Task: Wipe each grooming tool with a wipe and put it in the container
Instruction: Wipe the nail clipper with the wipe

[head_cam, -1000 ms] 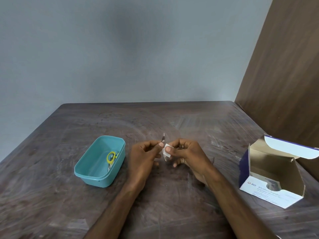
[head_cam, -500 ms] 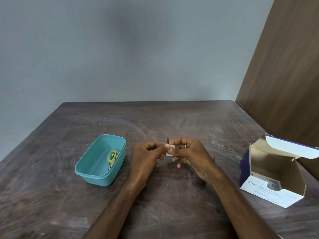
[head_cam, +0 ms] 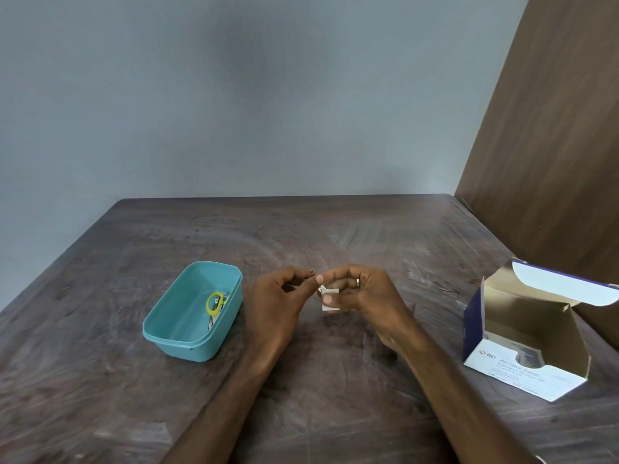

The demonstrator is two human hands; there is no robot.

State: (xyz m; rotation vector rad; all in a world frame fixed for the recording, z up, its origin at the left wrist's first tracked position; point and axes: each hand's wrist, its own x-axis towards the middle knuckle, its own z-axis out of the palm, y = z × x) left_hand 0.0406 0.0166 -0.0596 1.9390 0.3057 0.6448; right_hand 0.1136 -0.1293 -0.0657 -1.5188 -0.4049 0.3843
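Both forearms are bare, with no sleeve showing up to the bottom of the view. The right hand wears a plain, narrow, silver-toned ring on one finger. The left hand has short, pale nails on the fingers that show, as does the right.

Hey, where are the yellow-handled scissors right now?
In the head view, the yellow-handled scissors lie inside the teal container, against its right wall, on the table left of the left hand.
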